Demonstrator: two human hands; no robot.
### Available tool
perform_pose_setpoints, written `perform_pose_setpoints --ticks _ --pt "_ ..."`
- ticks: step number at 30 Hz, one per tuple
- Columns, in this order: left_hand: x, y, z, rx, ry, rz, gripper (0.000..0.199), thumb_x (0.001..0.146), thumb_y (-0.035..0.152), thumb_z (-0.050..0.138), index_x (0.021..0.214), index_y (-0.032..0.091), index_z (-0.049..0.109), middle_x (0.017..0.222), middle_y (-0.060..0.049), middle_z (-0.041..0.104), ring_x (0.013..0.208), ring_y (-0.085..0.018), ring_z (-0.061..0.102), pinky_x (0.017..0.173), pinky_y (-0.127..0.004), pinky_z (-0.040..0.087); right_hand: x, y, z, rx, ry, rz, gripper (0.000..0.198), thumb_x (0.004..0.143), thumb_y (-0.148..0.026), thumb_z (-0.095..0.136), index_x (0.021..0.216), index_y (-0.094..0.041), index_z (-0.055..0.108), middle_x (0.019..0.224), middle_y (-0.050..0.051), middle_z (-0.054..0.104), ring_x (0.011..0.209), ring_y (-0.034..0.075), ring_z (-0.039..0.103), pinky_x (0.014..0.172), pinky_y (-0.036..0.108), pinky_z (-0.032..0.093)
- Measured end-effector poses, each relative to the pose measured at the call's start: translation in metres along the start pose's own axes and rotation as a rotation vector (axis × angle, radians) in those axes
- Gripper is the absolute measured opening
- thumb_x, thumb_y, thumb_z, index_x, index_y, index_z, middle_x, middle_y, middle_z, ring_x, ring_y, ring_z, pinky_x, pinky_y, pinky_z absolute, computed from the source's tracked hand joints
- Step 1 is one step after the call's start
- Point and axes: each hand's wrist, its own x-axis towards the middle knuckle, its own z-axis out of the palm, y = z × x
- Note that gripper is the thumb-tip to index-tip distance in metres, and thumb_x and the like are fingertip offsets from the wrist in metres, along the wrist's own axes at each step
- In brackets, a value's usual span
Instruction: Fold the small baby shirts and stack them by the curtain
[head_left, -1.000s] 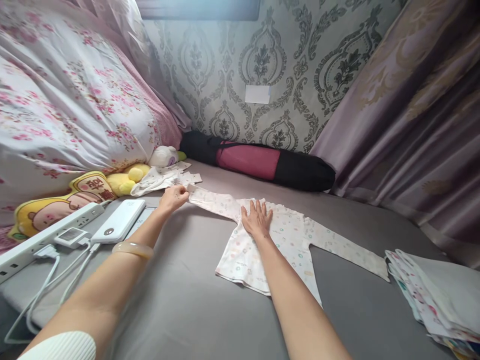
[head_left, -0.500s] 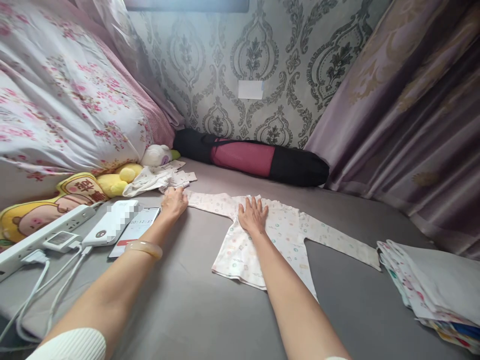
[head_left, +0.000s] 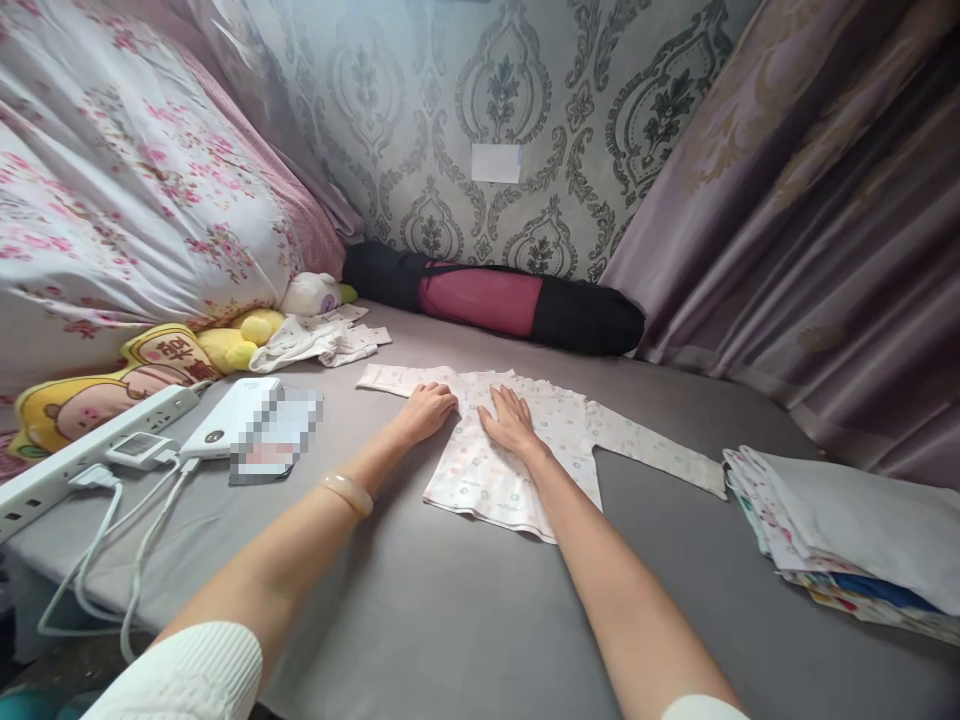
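A small white long-sleeved shirt (head_left: 555,440) with a pale pastel print lies spread on the grey bed sheet (head_left: 420,620). Its two sleeves stretch out to either side. My left hand (head_left: 429,410) is at the point where the left sleeve joins the body, its fingers bent and together on the cloth; the fingertips are partly hidden. On the shirt's upper middle rests my right hand (head_left: 510,418), flat with the fingers spread.
A folded clothes stack (head_left: 862,530) lies at right. To the left are a crumpled white garment (head_left: 319,338), a power bank (head_left: 234,418), a phone (head_left: 274,440), a power strip (head_left: 97,450) with cables and plush toys (head_left: 247,340). A long black-and-red bag (head_left: 480,298) lies along the wall.
My left hand has moved right, from the left sleeve's cuff to its shoulder end. My right hand stays flat on the shirt. The camera view has shifted slightly.
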Motion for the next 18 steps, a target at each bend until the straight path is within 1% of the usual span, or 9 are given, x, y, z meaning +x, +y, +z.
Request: perform_pose_setpoints --ticks 4,8,11,13,15,18 --pt "0.003 0.002 -0.002 0.082 -0.033 -0.038 0.035 0.094 0.019 0.034 0.099 0.017 0.068 0.102 -0.014 0.063 0.1 -0.027 0.054 0.088 -0.042 0.038 -0.04 0.012 -0.005 -0.076 -0.036 -0.102 0.066 0.099 -0.052 0.026 0.155 -0.018 0.026 0.164 0.009 0.012 0.151 0.021 0.004 0.12 0.04 -0.002" --pt "0.008 0.007 -0.004 0.094 -0.05 -0.127 0.032 0.09 0.014 0.036 0.098 0.017 0.067 0.105 -0.016 0.062 0.102 -0.029 0.053 0.088 -0.044 0.037 -0.078 0.02 -0.01 -0.133 -0.086 -0.142 0.064 0.1 -0.052 0.021 0.155 -0.02 0.024 0.164 0.007 0.008 0.151 0.019 0.001 0.12 0.04 -0.003" --pt "0.011 0.017 -0.005 0.157 -0.068 -0.215 0.031 0.087 0.011 0.038 0.101 0.016 0.065 0.109 -0.016 0.061 0.105 -0.029 0.053 0.088 -0.043 0.038 -0.103 0.023 -0.013 -0.126 -0.101 -0.163 0.065 0.101 -0.052 0.019 0.156 -0.019 0.022 0.164 0.008 0.007 0.151 0.02 0.001 0.121 0.041 -0.004" --pt "0.013 0.028 -0.004 0.156 -0.049 -0.231 0.031 0.089 0.013 0.038 0.108 0.017 0.062 0.113 -0.016 0.06 0.107 -0.03 0.052 0.089 -0.043 0.038 -0.118 0.024 -0.015 -0.116 -0.112 -0.187 0.066 0.101 -0.053 0.018 0.156 -0.018 0.021 0.164 0.008 0.007 0.151 0.021 0.0 0.12 0.043 -0.005" --pt "0.015 0.044 -0.002 0.085 -0.03 -0.169 0.031 0.092 0.018 0.038 0.115 0.017 0.058 0.117 -0.015 0.059 0.11 -0.029 0.052 0.091 -0.043 0.04 -0.132 0.024 -0.015 -0.1 -0.122 -0.216 0.065 0.101 -0.053 0.017 0.156 -0.018 0.022 0.164 0.009 0.006 0.151 0.022 -0.001 0.12 0.044 -0.006" --pt "0.016 0.072 0.007 -0.056 -0.066 0.047 0.031 0.094 0.021 0.036 0.119 0.017 0.054 0.119 -0.015 0.059 0.113 -0.027 0.053 0.094 -0.042 0.042 -0.151 0.022 -0.017 -0.058 -0.135 -0.239 0.064 0.102 -0.052 0.019 0.155 -0.018 0.025 0.164 0.01 0.008 0.151 0.023 -0.001 0.121 0.046 -0.006"
